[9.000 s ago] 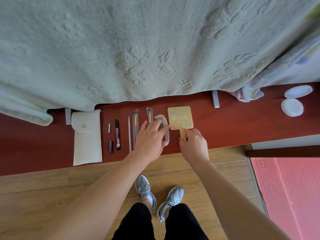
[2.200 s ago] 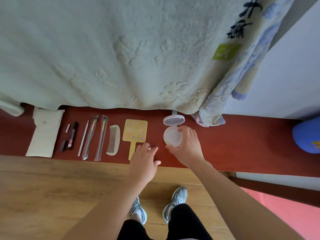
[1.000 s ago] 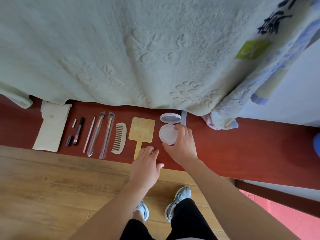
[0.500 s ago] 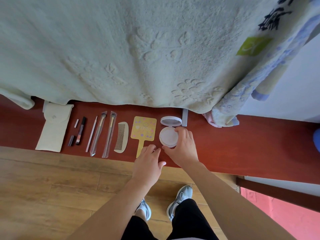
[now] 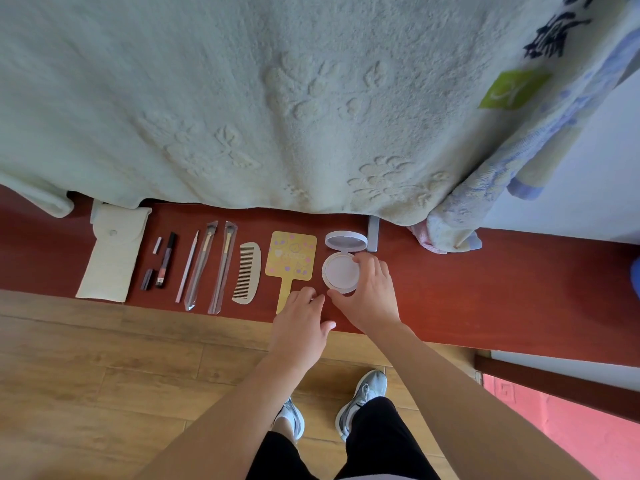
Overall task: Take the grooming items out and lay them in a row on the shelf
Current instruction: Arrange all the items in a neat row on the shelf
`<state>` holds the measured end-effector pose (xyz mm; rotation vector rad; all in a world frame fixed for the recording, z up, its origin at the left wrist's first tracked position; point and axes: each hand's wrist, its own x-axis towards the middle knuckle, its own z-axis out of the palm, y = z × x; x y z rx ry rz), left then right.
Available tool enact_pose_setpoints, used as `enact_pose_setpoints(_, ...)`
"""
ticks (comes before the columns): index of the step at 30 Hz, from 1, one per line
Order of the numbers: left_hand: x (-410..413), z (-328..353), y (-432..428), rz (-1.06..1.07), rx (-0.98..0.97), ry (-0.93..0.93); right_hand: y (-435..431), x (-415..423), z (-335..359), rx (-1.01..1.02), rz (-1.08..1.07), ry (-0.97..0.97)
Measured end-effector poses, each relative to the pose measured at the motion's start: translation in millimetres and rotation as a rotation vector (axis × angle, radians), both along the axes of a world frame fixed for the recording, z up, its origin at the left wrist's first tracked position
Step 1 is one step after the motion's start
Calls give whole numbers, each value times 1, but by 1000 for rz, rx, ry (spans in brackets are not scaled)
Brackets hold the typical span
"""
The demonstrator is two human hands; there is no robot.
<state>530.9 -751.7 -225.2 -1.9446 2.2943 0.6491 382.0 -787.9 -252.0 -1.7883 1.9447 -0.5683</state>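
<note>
Moved since earlier: compact [image 5: 341, 271], lid open, from the shelf's [image 5: 485, 289] far right to the row's right end, just beside hand mirror [image 5: 291, 259]. Right hand [image 5: 369, 294]: fingers curled round compact's base. Left hand [image 5: 301, 318]: relaxed, empty, at shelf's front edge. Leftward: comb [image 5: 246, 271], brushes [image 5: 202, 265], pouch [image 5: 110, 258].

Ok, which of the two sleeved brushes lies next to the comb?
The right-hand brush, directly beside the comb; the other brush lies one place left, next to the thin pale stick.
</note>
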Motion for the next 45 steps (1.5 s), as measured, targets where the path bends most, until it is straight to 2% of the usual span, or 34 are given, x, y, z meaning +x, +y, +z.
enact_pose_setpoints(35, -3, 4, 4, 11, -4, 10, 4, 1, 4, 26, -11, -42)
enact_pose_setpoints(45, -7, 8, 6, 21, 11, 25, 21, -8, 21, 92, -39, -55)
